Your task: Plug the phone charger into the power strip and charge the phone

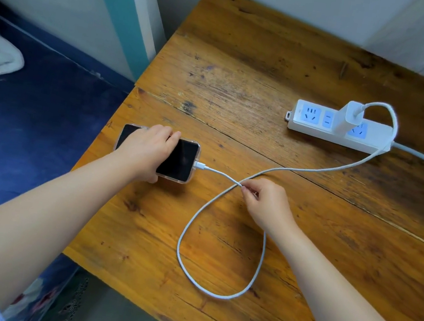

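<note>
1. Worn wooden tabletop fills the view, set against a pale wall, with a blue bed at the left.
2. White power strip lies at the far right; the charger adapter stands plugged into it.
3. From the adapter the charging cable runs toward the person, makes a loop, crosses itself, and ends at the phone, its connector at the phone's right short edge.
4. Left hand lies over the phone with fingers wrapped round its far edge, holding it down; the long axis runs left to right.
5. Right hand pinches the cable at the crossing, just right of the phone.
6. The screen is dark; I cannot tell whether the connector is fully seated or charging has begun.
</note>
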Action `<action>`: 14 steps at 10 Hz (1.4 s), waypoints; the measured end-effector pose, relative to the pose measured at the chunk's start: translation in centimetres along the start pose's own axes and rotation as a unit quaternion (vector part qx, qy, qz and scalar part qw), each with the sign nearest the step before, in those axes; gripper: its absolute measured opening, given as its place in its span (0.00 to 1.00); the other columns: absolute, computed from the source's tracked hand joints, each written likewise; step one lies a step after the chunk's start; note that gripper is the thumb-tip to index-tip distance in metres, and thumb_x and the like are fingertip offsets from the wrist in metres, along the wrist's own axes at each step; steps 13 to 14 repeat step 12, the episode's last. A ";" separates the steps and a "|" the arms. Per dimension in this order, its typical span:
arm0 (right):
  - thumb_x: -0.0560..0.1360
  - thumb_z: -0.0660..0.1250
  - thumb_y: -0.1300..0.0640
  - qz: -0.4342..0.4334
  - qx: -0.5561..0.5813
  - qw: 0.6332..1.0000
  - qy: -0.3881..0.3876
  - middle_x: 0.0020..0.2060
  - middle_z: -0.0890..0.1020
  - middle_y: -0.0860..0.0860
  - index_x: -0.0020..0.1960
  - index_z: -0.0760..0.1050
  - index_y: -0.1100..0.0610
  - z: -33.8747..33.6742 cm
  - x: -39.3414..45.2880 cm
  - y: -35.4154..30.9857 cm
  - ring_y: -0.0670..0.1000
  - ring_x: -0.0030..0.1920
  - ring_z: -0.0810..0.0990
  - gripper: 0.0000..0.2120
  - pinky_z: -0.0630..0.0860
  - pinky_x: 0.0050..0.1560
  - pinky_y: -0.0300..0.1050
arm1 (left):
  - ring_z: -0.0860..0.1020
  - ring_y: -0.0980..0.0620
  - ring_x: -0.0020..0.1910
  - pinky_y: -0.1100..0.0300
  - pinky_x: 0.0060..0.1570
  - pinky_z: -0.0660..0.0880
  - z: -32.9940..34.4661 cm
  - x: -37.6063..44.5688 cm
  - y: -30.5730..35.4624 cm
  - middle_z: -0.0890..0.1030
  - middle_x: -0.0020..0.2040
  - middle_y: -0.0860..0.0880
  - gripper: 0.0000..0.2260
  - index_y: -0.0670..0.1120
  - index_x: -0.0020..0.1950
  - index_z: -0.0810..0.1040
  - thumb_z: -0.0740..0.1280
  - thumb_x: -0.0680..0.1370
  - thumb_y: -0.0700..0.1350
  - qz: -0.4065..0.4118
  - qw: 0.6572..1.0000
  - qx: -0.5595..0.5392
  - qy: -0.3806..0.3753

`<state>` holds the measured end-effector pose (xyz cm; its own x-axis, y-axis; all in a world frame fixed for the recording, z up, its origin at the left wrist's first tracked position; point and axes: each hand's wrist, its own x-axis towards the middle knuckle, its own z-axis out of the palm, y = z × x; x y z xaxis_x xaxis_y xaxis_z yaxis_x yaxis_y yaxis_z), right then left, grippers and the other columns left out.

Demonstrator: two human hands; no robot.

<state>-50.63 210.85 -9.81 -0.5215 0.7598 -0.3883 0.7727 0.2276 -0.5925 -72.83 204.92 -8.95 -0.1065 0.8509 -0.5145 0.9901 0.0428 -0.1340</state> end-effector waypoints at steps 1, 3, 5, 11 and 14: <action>0.76 0.60 0.59 0.002 -0.042 0.999 -0.018 0.50 0.82 0.59 0.54 0.78 0.60 0.4 0.2 0.2 0.58 0.51 0.78 0.11 0.75 0.49 0.48 | 0.65 0.45 0.68 0.52 0.63 0.70 -0.1 0.9 0.2 0.65 0.70 0.43 0.45 0.43 0.73 0.49 0.75 0.66 0.46 0.010 1.000 0.023 -0.009; 0.76 0.60 0.60 -0.006 -0.088 0.996 -0.001 0.46 0.80 0.60 0.52 0.78 0.62 1.1 -0.6 1.4 0.58 0.50 0.76 0.11 0.73 0.47 0.49 | 0.64 0.44 0.68 0.52 0.65 0.67 -0.2 2.4 1.1 0.64 0.69 0.43 0.44 0.44 0.73 0.49 0.75 0.66 0.44 0.038 0.998 0.049 -0.003; 0.76 0.61 0.60 -0.032 -0.095 0.995 0.018 0.46 0.79 0.59 0.53 0.77 0.62 1.3 -0.8 1.9 0.57 0.49 0.76 0.10 0.73 0.48 0.49 | 0.62 0.44 0.69 0.51 0.69 0.63 -0.6 3.1 1.3 0.63 0.71 0.43 0.44 0.44 0.73 0.48 0.74 0.67 0.41 0.040 0.997 0.057 -0.019; 0.73 0.63 0.66 -0.042 -0.030 0.997 0.060 0.44 0.78 0.62 0.51 0.77 0.65 1.6 -1.0 3.1 0.59 0.48 0.76 0.08 0.73 0.47 0.50 | 0.46 0.44 0.75 0.49 0.74 0.50 -2.2 3.0 4.3 0.49 0.77 0.42 0.36 0.41 0.73 0.49 0.65 0.74 0.52 0.051 0.998 -0.036 0.001; 0.73 0.63 0.66 -0.019 -0.010 0.998 0.063 0.45 0.78 0.62 0.51 0.77 0.64 1.5 -1.0 3.8 0.59 0.47 0.76 0.09 0.70 0.46 0.45 | 0.45 0.47 0.76 0.53 0.74 0.47 -1.5 2.5 7.9 0.50 0.77 0.43 0.25 0.41 0.73 0.53 0.57 0.78 0.44 0.060 0.977 -0.175 0.102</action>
